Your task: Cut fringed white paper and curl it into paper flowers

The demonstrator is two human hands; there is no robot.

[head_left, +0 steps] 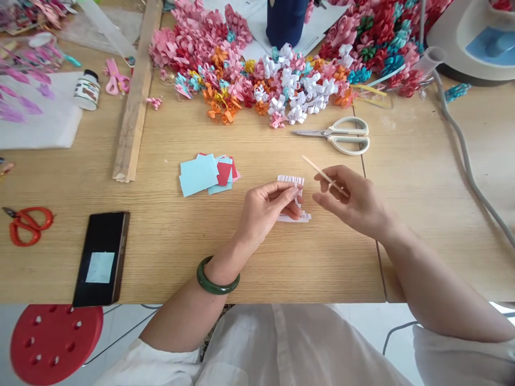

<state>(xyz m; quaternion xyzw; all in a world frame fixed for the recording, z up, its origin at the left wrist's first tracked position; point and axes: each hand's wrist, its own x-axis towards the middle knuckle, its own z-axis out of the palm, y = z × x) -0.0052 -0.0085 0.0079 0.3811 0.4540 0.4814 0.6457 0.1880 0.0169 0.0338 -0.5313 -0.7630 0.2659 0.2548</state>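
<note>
My left hand (270, 206) is closed in a pinch on a white paper strip (298, 199) cut into a fringe; the fingers cover part of it. More fringed white paper (290, 179) lies on the table just behind and below that hand. My right hand (349, 199) holds a thin pale stick (316, 167) between its fingers, its tip pointing up and to the left, apart from the paper. To the left lies a loose pile of light blue and red paper cards (199, 174). Scissors with white handles (336, 134) rest beyond my right hand.
Many curled paper flowers (298, 88) are heaped along the back, around a dark blue cup (285, 21). A wooden bar (134, 102), a phone (101, 257), red-handled scissors (30, 222) and a small bottle (87, 90) are at left. A grey cable (466, 142) runs down the right.
</note>
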